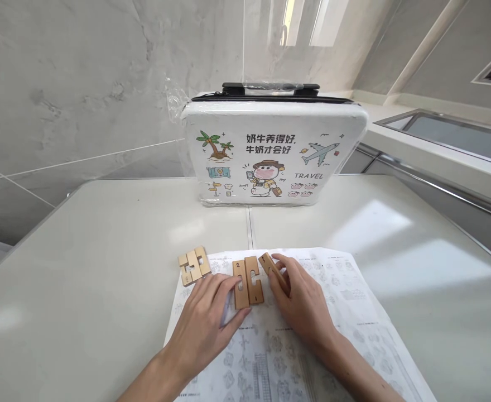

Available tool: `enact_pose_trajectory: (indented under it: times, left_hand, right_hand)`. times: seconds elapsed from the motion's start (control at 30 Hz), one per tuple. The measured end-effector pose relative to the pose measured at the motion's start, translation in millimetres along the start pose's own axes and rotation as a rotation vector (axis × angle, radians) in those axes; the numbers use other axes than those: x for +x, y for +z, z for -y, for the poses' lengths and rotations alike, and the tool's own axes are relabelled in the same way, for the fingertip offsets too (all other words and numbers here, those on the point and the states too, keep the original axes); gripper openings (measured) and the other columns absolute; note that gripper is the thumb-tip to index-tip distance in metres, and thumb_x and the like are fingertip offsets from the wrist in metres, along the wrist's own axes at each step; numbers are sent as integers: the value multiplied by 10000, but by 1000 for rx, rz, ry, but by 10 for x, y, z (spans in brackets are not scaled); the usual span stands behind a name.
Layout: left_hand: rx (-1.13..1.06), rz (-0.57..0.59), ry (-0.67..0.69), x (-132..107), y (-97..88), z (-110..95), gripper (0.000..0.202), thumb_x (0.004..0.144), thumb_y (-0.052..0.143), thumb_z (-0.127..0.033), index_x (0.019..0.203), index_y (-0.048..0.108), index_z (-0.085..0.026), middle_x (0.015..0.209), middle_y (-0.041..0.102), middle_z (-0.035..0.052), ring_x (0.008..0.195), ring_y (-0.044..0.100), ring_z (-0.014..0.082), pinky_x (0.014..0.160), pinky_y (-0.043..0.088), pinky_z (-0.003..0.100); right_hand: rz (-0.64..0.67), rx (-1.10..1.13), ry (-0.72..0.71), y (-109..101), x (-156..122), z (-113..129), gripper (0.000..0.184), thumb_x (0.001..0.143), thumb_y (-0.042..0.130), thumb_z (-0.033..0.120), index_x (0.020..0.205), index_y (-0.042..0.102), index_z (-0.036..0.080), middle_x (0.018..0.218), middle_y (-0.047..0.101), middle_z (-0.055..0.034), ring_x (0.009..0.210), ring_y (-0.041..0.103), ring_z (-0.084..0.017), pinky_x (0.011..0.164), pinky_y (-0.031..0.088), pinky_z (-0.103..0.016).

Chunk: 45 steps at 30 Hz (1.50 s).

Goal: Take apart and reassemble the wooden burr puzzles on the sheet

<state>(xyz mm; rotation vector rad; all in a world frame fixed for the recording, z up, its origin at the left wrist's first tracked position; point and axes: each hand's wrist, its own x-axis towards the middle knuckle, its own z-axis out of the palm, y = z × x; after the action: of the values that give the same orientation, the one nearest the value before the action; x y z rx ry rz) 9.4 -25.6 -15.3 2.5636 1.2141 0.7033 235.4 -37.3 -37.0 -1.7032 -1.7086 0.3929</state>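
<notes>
My right hand (302, 287) pinches a notched wooden puzzle piece marked 3 (267, 260), which is tilted and partly hidden behind the fingers. A wooden puzzle piece marked 2 (241, 300) lies on the printed paper sheet, a slot along its middle. My left hand (206, 307) is closed on that piece, the thumb at its near end and a fingertip by the slot. Side by side with it lies a wooden puzzle piece marked 1 (252, 273), its cut-out facing right. Beyond my left fingers, several more notched wooden pieces (193, 262) lie flat together.
The printed sheet (337, 335), covered in small diagrams, lies under my hands on a white table (82, 279). At the table's back stands a white case (274, 123) with cartoon prints, a black handle and clear plastic wrap. A grey marbled wall (82, 72) rises behind it.
</notes>
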Motion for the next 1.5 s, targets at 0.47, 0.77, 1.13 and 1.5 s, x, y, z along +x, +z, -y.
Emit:
enact_pose_trajectory:
  times: [0.47,0.77,1.13,1.5]
  left_hand:
    - [154,-96,-87,63,-84,212,768,813,832,-624,1405,540,-233,1514,515,184,1445,408,456,1140,418,675]
    - [64,-22,-320,90,-133,522,850,895,718,-667,1550,344,-276,1618,457,158,1548,360,422,1186,431,658]
    - [30,71,-179,68,-141,411,844,910,725,-622,1575,328,-285,1577,494,144,1489,434,398,1166,472,604]
    - [128,37,-48,121,-209,335,987,728,864,-673,1516,478,-220,1519,556,170,1387,497,416,1113,486,602]
  right_hand:
    - [-4,-14,-48,-20,-11,32,283,1057,477,298,1321,560,238,1176,745,-94,737,733,-205,590,560,-329]
    - [0,-36,-75,-37,-9,43,249,1065,474,301,1273,589,227,978,732,-63,723,714,-206,576,546,-318]
    - [139,161,-94,-101,0,134,253,1018,524,225,1262,584,259,944,697,-24,624,633,-160,599,563,-309]
    - [214,245,-345,-71,-31,146,484,964,539,107,1417,479,267,1402,644,-123,1285,651,-273,1028,614,-473]
